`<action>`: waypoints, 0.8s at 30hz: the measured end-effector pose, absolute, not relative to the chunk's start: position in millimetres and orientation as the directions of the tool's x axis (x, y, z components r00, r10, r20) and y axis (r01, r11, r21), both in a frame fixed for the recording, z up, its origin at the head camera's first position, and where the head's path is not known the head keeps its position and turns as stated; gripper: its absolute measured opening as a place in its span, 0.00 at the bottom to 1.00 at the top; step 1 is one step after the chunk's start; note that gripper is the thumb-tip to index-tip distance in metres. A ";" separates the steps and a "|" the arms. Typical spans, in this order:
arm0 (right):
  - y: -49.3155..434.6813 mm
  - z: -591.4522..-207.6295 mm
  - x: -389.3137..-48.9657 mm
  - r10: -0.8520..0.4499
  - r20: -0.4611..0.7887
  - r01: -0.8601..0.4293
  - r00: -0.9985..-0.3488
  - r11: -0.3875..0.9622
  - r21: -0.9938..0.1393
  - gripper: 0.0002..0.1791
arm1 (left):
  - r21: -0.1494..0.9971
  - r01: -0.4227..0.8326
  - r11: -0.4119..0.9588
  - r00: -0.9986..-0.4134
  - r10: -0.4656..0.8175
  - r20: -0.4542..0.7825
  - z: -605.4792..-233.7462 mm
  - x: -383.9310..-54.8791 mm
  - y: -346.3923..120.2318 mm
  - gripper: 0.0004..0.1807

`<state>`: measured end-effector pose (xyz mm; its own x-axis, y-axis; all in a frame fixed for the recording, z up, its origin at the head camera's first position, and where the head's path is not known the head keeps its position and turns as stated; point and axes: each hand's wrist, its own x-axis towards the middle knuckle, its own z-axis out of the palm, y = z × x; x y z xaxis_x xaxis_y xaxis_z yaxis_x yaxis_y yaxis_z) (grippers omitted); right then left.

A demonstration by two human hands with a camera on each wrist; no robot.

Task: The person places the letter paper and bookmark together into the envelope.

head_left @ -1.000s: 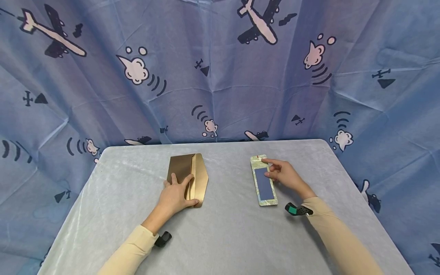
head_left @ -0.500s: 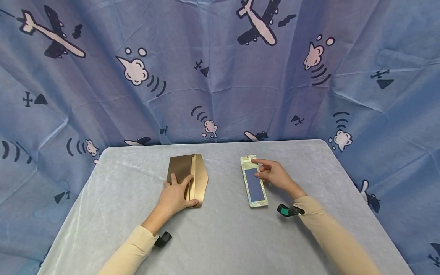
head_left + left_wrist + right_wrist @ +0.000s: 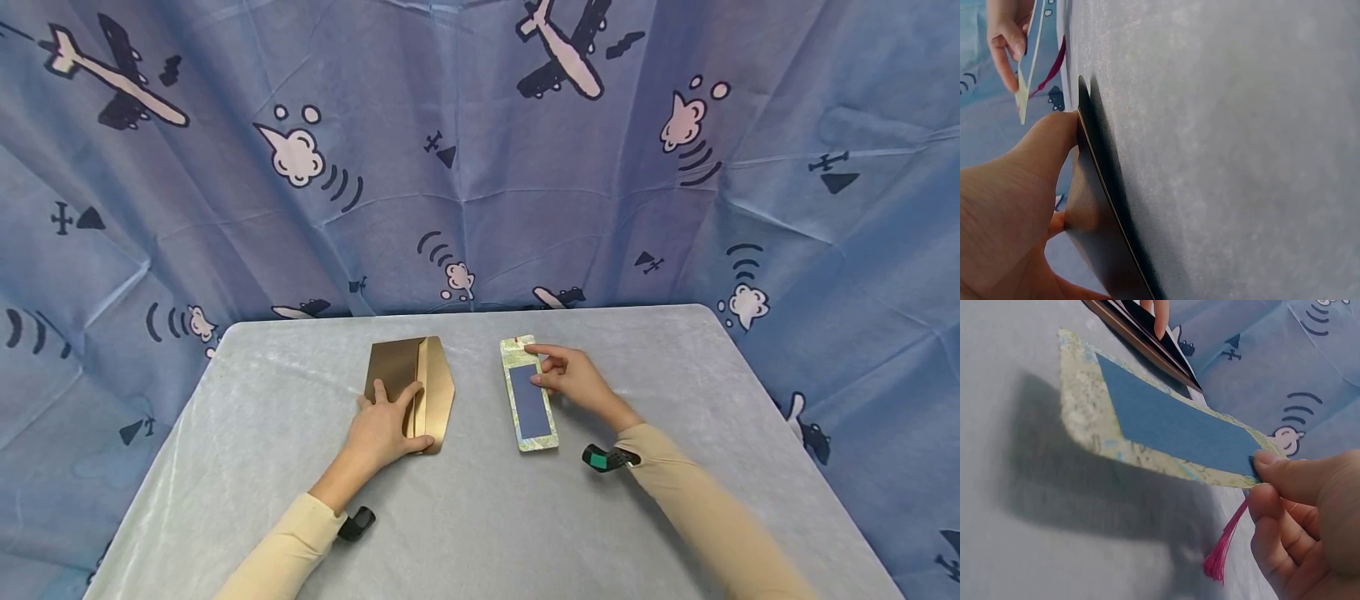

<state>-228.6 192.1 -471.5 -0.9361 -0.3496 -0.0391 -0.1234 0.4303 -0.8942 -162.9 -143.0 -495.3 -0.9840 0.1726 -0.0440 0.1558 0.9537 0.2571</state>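
My left hand (image 3: 378,425) lies with fingers spread on a gold envelope (image 3: 393,358), on the left half of the table. The envelope's pointed flap (image 3: 440,392) is folded out to the right, and my thumb rests on it. In the right wrist view the envelope mouth (image 3: 1147,347) gapes a little, with a fingertip at it. My right hand (image 3: 573,379) pinches a bookmark (image 3: 529,404) by its upper right edge. The bookmark has a dark blue panel and a pale patterned border; a pink tassel (image 3: 1225,544) hangs from it. Its shadow falls on the cloth below, so it is held raised.
A pale grey cloth covers the table (image 3: 480,525). Behind its far edge hangs a blue curtain (image 3: 390,183) printed with aeroplanes. Dark bands (image 3: 611,458) are worn on both wrists. A strip of bare cloth separates the envelope and the bookmark.
My right hand has carried the bookmark steadily leftward, closer to the envelope. The left hand and the envelope have stayed where they were.
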 end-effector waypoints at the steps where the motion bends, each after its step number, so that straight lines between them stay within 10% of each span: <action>1: 190.5 -476.0 -231.2 -0.352 -0.036 -0.126 -0.935 0.426 -0.896 0.30 | 0.257 0.156 0.954 -0.984 0.173 -0.045 -495.4 -162.9 -143.1 0.52; 24: 126.0 -489.2 -238.6 -0.457 0.025 -0.194 -0.889 0.326 -0.925 0.29 | 0.256 0.153 0.955 -0.985 0.168 -0.036 -496.3 -162.2 -143.4 0.52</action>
